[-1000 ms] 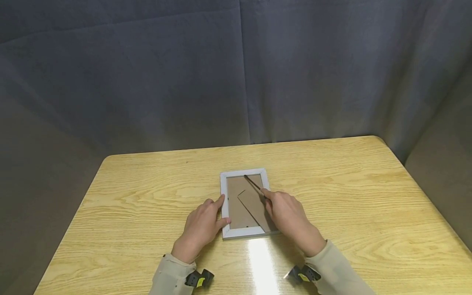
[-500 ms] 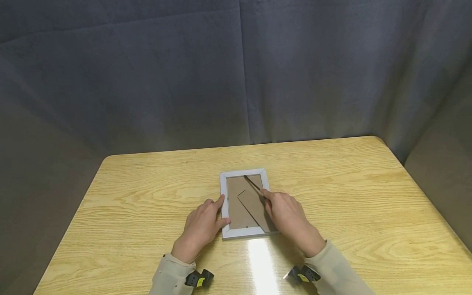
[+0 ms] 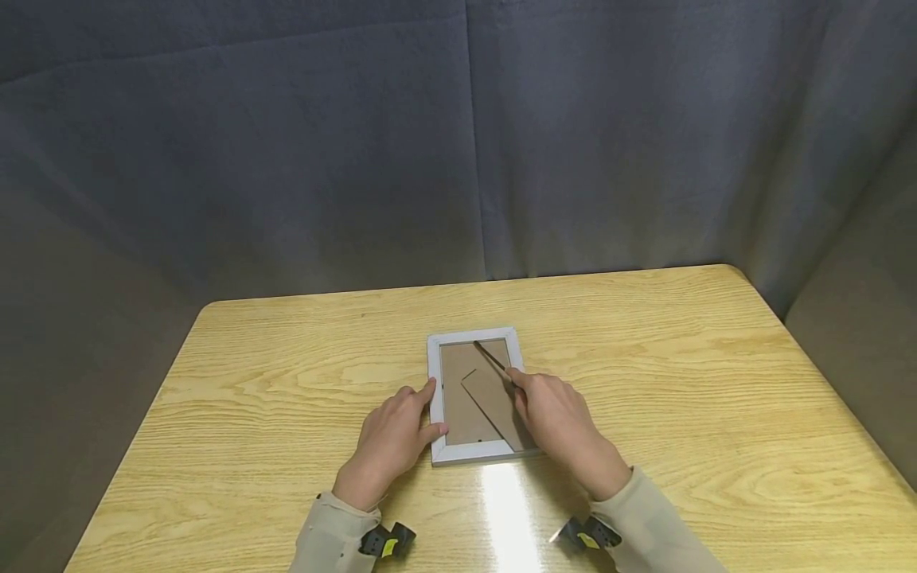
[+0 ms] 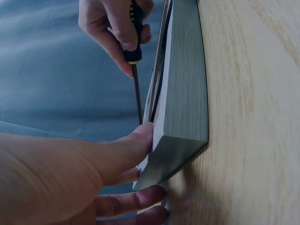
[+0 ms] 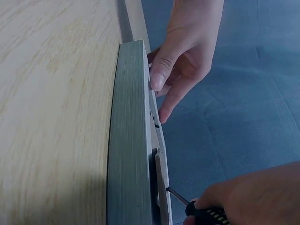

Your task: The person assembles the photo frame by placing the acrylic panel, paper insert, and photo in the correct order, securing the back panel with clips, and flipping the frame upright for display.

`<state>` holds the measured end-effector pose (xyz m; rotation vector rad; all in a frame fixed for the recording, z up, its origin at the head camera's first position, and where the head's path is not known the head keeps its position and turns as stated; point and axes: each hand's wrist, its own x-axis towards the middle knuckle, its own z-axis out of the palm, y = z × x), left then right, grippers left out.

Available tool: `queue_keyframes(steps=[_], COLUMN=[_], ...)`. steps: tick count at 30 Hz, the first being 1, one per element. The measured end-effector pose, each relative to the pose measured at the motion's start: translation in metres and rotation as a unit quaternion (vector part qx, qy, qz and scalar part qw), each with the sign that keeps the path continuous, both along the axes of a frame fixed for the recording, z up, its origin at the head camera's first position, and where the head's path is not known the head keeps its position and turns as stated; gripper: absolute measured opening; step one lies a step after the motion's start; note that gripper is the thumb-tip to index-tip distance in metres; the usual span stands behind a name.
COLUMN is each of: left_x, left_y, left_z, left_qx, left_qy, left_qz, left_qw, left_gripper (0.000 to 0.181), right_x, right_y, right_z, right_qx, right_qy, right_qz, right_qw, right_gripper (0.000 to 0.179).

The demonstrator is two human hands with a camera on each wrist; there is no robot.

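Observation:
A picture frame (image 3: pixel 434 358) with a whitish border lies face down on the table, showing its brown backing board (image 3: pixel 458 418) and a stand flap (image 3: pixel 494 402). My left hand (image 3: pixel 390 434) grips its left side, thumb and index finger on the border and other fingers along the outer side. My right hand (image 3: pixel 562 418) holds a screwdriver (image 4: pixel 134 49) with a black handle and yellow marks, over the frame's right half. In the head view the shaft (image 3: pixel 490 355) slants toward the inner far edge of the border; whether the tip touches there is hard to tell.
The wooden table (image 3: pixel 272 382) runs around the frame on all sides, with a light glare near its front. A dark grey curtain (image 3: pixel 344 159) hangs behind the table and along its sides. Black wrist straps (image 3: pixel 387 541) sit over both sleeves.

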<state>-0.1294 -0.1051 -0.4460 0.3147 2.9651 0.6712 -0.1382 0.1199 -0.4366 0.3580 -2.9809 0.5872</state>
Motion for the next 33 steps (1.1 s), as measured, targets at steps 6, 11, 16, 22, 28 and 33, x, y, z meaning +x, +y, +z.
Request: queue_keyframes(steps=[6,11,16,22,28,33], left_x=[-0.0008,-0.001,-0.0007,-0.0007,-0.0007,0.0003], left_y=[0.0005,0.0007,0.0004,0.0005,0.0004,0.0002], left_z=[0.0004,-0.0001,-0.0006,-0.0002,-0.0011,-0.0006], left_qx=[-0.003,-0.006,-0.006,-0.004,-0.006,-0.007], left_qy=[-0.003,-0.002,0.003,0.002,0.005,0.007], left_qz=[0.001,0.001,-0.001,0.0,-0.001,-0.002], left_qw=[1.0,1.0,1.0,1.0,1.0,0.9999], left_gripper=[0.068,0.068,0.068,0.068,0.067,0.067], right_x=[0.0006,0.0005,0.0011,0.0011,0.0009,0.0012], right_y=[-0.0004,-0.0014,-0.0021,-0.0031,-0.0035,-0.0036], right_z=[-0.0006,-0.0012,-0.0027,-0.0027,-0.0038,-0.0049], right_qx=[-0.004,-0.009,-0.011,-0.011,-0.012,-0.014], right_qy=[-0.001,-0.014,-0.012,-0.012,-0.009,0.002], right_qz=[-0.003,-0.009,-0.007,-0.011,-0.011,-0.009], right_qw=[1.0,0.9998,0.9998,0.9998,0.9998,0.9999], right_gripper=[0.035,0.036,0.035,0.034,0.034,0.033])
